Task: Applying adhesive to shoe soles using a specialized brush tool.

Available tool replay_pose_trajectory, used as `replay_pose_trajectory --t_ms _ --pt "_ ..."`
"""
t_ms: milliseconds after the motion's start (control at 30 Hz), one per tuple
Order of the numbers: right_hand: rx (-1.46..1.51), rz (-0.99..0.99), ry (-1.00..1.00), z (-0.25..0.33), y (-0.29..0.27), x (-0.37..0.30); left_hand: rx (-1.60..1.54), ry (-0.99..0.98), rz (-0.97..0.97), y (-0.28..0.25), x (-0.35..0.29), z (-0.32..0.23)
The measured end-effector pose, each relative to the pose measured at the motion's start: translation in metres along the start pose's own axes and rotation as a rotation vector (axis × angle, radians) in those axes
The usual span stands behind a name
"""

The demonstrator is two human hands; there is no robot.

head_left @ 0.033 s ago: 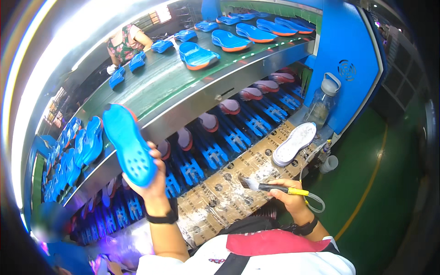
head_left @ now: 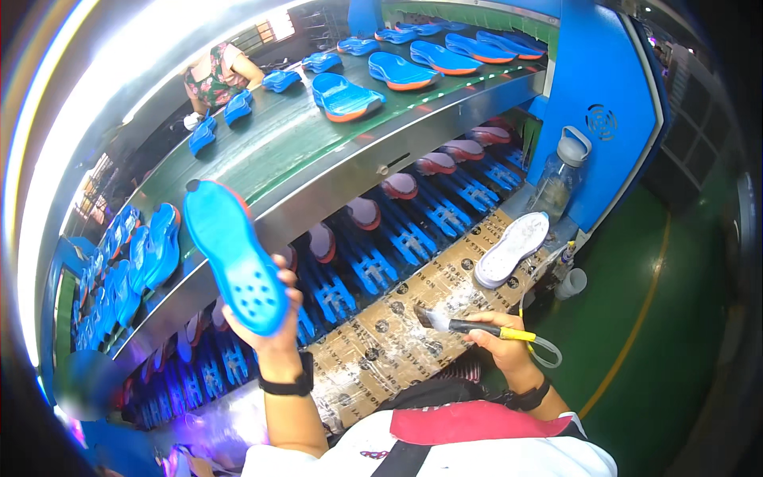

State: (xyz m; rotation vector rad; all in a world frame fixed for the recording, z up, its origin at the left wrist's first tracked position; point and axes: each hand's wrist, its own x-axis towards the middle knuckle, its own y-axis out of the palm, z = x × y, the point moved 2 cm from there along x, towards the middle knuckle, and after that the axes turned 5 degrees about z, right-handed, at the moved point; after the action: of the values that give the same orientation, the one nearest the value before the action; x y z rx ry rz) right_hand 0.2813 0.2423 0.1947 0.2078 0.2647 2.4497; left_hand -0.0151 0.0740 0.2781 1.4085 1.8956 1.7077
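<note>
My left hand (head_left: 270, 338) grips a blue shoe sole (head_left: 230, 253) by its holed end, raised in front of the conveyor's metal edge. Its broad flat face is towards me, and a thin orange edge shows along one side. My right hand (head_left: 502, 343) is closed round a brush (head_left: 469, 326) with a black and yellow handle, from which a clear tube loops away. The bristles are over the cardboard-covered ledge (head_left: 373, 350); whether they touch it I cannot tell. Beyond the brush, a white sole (head_left: 513, 250) lies on that ledge.
A green conveyor belt (head_left: 262, 171) carries several blue soles with orange edges. Below it is a rack of blue holders (head_left: 373, 266) with pale soles. A clear bottle (head_left: 559, 179) stands by the blue machine housing (head_left: 612, 87). Across the belt is another person (head_left: 218, 79).
My left hand and the blue sole have shifted slightly to the right and down. The right hand with the brush stays nearly still.
</note>
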Motion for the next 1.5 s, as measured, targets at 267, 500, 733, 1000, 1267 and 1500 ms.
replay_pose_trajectory --t_ms 267,500,733,1000,1267,1500 --pt "0.078 0.146 -0.03 0.035 0.041 0.017 0.234 -0.306 -0.223 -0.021 -0.078 0.038" --pt "-0.241 0.49 -0.286 0.075 0.091 0.03 -0.1 -0.215 -0.204 -0.036 -0.144 0.098" --pt "-0.601 0.297 -0.965 0.079 0.12 0.032 0.205 -0.229 -0.346 -0.037 -0.182 0.12" --pt "-0.445 0.691 -0.959 0.075 0.131 0.03 0.262 -0.118 -0.376 -0.042 -0.19 0.101" --pt "-0.505 0.758 -1.007 0.053 0.141 0.036 0.142 -0.079 -0.282 -0.053 -0.186 0.089" --pt "-0.336 0.561 -0.9 0.046 0.142 0.044 -0.007 0.112 -0.22 -0.052 -0.173 0.071"
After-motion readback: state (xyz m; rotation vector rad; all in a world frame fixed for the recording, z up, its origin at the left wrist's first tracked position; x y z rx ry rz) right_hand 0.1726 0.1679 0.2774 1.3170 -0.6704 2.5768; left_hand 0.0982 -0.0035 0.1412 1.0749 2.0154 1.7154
